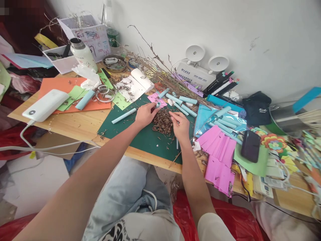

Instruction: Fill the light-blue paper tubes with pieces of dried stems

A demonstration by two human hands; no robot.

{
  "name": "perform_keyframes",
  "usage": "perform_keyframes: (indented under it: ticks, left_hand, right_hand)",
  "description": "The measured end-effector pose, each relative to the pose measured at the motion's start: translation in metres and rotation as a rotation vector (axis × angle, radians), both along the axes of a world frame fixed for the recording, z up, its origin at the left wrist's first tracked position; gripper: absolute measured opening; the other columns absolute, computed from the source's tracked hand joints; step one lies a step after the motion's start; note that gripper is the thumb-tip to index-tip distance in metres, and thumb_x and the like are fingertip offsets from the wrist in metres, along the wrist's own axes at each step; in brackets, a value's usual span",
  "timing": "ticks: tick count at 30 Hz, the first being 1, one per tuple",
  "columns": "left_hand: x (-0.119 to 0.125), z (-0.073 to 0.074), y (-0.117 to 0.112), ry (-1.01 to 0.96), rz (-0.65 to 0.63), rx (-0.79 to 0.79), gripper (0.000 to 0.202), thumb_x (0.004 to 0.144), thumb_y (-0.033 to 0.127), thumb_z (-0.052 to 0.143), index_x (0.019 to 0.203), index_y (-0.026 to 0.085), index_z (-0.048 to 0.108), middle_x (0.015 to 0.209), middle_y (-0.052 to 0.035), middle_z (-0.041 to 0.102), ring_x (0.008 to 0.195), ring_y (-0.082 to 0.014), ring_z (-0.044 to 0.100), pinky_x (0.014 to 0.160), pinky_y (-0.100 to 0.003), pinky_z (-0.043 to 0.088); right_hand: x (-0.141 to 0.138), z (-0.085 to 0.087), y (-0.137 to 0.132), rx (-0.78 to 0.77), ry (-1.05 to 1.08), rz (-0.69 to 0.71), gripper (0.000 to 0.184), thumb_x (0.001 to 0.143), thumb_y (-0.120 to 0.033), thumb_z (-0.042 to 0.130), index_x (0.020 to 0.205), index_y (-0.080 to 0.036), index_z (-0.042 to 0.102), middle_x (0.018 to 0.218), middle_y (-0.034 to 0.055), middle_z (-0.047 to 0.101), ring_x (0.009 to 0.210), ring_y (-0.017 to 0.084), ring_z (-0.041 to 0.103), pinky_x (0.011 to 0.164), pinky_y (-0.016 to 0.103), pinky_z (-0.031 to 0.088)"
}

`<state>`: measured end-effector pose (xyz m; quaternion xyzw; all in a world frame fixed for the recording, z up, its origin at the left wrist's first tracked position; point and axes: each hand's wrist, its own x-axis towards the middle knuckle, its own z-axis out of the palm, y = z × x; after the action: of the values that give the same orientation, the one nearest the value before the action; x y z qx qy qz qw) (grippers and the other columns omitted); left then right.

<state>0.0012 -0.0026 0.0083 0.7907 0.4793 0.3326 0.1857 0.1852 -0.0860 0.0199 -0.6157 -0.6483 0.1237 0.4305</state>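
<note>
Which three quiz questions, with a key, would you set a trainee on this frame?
1. True or false: the left hand holds a pale-blue tube.
2. The heap of dried plant bits lies on: A) the orange sheet; B) the dark green sheet; C) the pink folded paper.
3. Is the white water bottle capped or uncapped?

Key: 1. True. 2. B. 3. Uncapped.

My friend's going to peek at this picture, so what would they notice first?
Probably the brown pile on the green mat, between the left hand and the right hand. Then perhaps the bright pink paper to the right of the mat, and the orange sheet on the left.
</note>
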Motion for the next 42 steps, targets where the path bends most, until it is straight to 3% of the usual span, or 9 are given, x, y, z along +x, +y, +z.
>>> perform_keyframes:
  ticks: [4, 7, 9, 12, 18, 25, 30, 37, 42]
  left_hand:
    - [0.000, 0.000, 0.000, 0.004, -0.007, 0.003, 0.027, 0.095, 0.042, 0.052, 0.080, 0.021, 0.060, 0.077, -0.0038, 0.066, 0.072, -0.0188, 0.058, 0.066, -0.028, 0.037]
    - [0.000, 0.000, 0.000, 0.001, -0.008, -0.001, 0.026, 0.095, 0.042, 0.052, 0.081, 0.021, 0.060, 0.078, -0.0038, 0.066, 0.072, -0.0188, 0.058, 0.066, -0.028, 0.037]
    - [0.000, 0.000, 0.000, 0.003, -0.007, -0.008, 0.026, 0.095, 0.042, 0.052, 0.082, 0.021, 0.061, 0.078, -0.0040, 0.066, 0.072, -0.0189, 0.058, 0.066, -0.028, 0.037]
    - [0.000, 0.000, 0.000, 0.002, -0.006, -0.015, 0.027, 0.095, 0.043, 0.051, 0.084, 0.021, 0.062, 0.079, -0.0045, 0.067, 0.073, -0.0192, 0.058, 0.066, -0.028, 0.038]
    - [0.000, 0.000, -0.001, -0.004, -0.009, -0.016, 0.026, 0.095, 0.042, 0.052, 0.085, 0.021, 0.062, 0.080, -0.0049, 0.067, 0.074, -0.0198, 0.059, 0.067, -0.028, 0.039]
    - [0.000, -0.001, 0.000, -0.002, -0.005, -0.018, 0.026, 0.095, 0.043, 0.052, 0.083, 0.021, 0.062, 0.079, -0.0049, 0.067, 0.074, -0.0200, 0.059, 0.067, -0.029, 0.039]
    - [0.000, -0.001, 0.001, -0.005, -0.004, -0.008, 0.026, 0.094, 0.042, 0.053, 0.082, 0.021, 0.061, 0.078, -0.0044, 0.067, 0.074, -0.0199, 0.059, 0.066, -0.029, 0.038]
    - [0.000, -0.001, 0.000, -0.012, -0.012, -0.003, 0.024, 0.094, 0.041, 0.054, 0.084, 0.021, 0.062, 0.079, -0.0041, 0.066, 0.073, -0.0196, 0.058, 0.066, -0.028, 0.038]
    - [0.000, 0.000, 0.000, -0.008, -0.007, -0.016, 0.025, 0.094, 0.042, 0.054, 0.084, 0.021, 0.062, 0.079, -0.0042, 0.067, 0.073, -0.0196, 0.058, 0.066, -0.028, 0.038]
  right_hand:
    - [-0.003, 0.002, 0.000, 0.025, -0.063, 0.012, 0.031, 0.095, -0.029, 0.049, 0.114, -0.024, 0.072, 0.117, 0.0074, 0.070, 0.111, 0.022, 0.063, 0.101, 0.038, 0.048]
    - [-0.008, 0.002, -0.003, -0.053, -0.163, -0.005, 0.026, 0.087, -0.035, 0.063, 0.106, -0.022, 0.075, 0.104, 0.0089, 0.072, 0.092, 0.023, 0.067, 0.088, 0.038, 0.053]
    - [-0.011, 0.001, -0.004, -0.111, -0.201, 0.011, 0.020, 0.087, -0.031, 0.063, 0.097, -0.021, 0.076, 0.094, 0.0077, 0.073, 0.081, 0.022, 0.068, 0.080, 0.036, 0.054]
    - [-0.012, -0.001, -0.005, -0.077, -0.137, -0.006, 0.021, 0.089, -0.024, 0.056, 0.091, -0.023, 0.077, 0.091, 0.0060, 0.075, 0.084, 0.021, 0.069, 0.081, 0.035, 0.054]
    - [-0.011, 0.000, -0.007, -0.044, 0.061, -0.073, 0.029, 0.089, -0.021, 0.052, 0.105, -0.022, 0.076, 0.100, 0.0049, 0.077, 0.082, 0.020, 0.073, 0.082, 0.035, 0.057]
    - [-0.010, 0.004, -0.008, -0.007, 0.090, -0.187, 0.019, 0.085, -0.034, 0.063, 0.085, -0.021, 0.078, 0.082, 0.0041, 0.076, 0.069, 0.020, 0.068, 0.068, 0.032, 0.054]
    - [-0.011, 0.002, -0.005, -0.035, 0.056, -0.134, 0.019, 0.084, -0.035, 0.063, 0.080, -0.021, 0.076, 0.080, 0.0034, 0.074, 0.069, 0.018, 0.065, 0.067, 0.030, 0.052]
    - [-0.007, -0.004, -0.004, -0.051, 0.118, -0.090, 0.025, 0.088, -0.026, 0.053, 0.098, -0.022, 0.076, 0.095, 0.0049, 0.077, 0.084, 0.021, 0.071, 0.080, 0.033, 0.054]
    - [-0.009, -0.001, -0.005, -0.051, 0.073, -0.121, 0.016, 0.086, -0.031, 0.064, 0.091, -0.022, 0.076, 0.082, 0.0033, 0.075, 0.074, 0.020, 0.069, 0.075, 0.033, 0.054]
